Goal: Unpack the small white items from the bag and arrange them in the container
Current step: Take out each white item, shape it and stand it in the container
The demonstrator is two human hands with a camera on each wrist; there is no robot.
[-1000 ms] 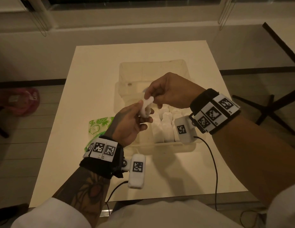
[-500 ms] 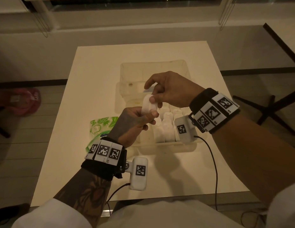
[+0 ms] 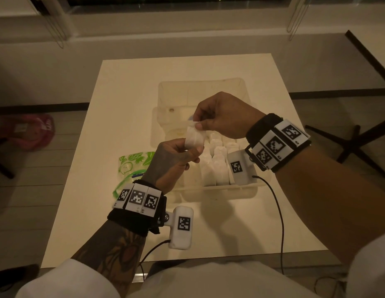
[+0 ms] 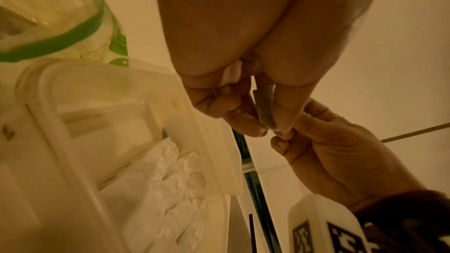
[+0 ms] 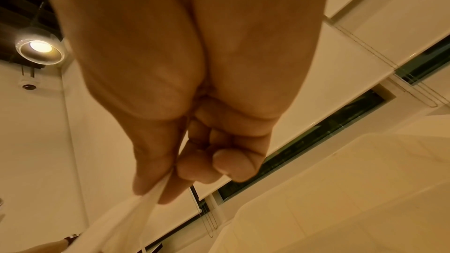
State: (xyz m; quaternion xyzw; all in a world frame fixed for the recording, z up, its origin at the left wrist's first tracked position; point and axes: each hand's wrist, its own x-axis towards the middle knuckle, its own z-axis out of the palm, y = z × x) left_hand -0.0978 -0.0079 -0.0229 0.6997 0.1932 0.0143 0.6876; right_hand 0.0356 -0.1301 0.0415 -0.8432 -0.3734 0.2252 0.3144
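1. Hands are both raised above the clear plastic container (image 3: 247, 191), and between them they hold one small white packet with a thin, crinkled wrapper (image 3: 194, 137).
2. Left hand (image 3: 174, 157) grips the lower part of this packet; the thumb and the curled fingers (image 4: 246, 120) pinch it from both sides, as the left wrist view shows.
3. Right hand (image 3: 224, 118) is above and takes the top edge of the packet. Its thumb and forefinger are pressed together on a thin white strip of the wrapper, and the other fingers (image 5: 231, 163) are curled into the palm in the right wrist view.
4. The packet is in the air, over the left part of the container, and touches only the two hands.
5. The container stands on the pale square table (image 3: 127, 100), with its clear lid (image 3: 200, 91) lying open at the far side.
6. Inside the container, other small white packets (image 3: 218, 166) stand upright close together in rows at the right and near part; the left part shows bare bottom.
7. A clear zip bag with green leaf print and green edge (image 3: 134, 163) lies flat on the table, just beside the left wall of the container and partly hidden by the left wrist.
8. Each wrist carries a black band with square black-and-white markers and a white camera box with a cable.
9. A pink object (image 3: 26, 131) lies on the floor, well apart to the left of the table.
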